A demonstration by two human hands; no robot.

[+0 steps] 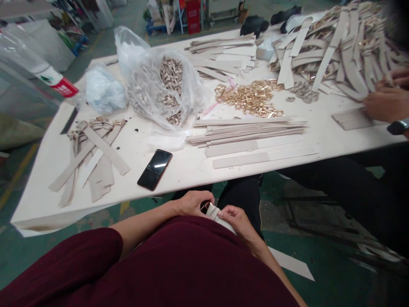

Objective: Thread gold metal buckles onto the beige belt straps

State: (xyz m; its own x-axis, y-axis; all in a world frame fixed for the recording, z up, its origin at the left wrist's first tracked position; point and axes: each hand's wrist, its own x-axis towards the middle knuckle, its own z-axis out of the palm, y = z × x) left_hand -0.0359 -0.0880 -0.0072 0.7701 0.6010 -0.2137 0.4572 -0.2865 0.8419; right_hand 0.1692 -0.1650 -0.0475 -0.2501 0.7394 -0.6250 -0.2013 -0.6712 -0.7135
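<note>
Close to my body, just below the table's front edge, both hands work on one beige strap (292, 263). My left hand (194, 203) curls closed around its buckle end, where a metal buckle (207, 206) partly shows between thumb and fingers. My right hand (235, 218) pinches the strap beside a folded loop, thumb on top. The strap's pale tail comes out beyond my right forearm. My belly and fingers hide the middle of it.
On the table (179, 172) lie a phone (154, 169), buckled straps (96, 160), stacked strips (252, 130), gold buckles (249, 99) and a plastic bag of small loops (172, 76). At right, another person's hands (388, 102) work by a large strap pile (345, 47).
</note>
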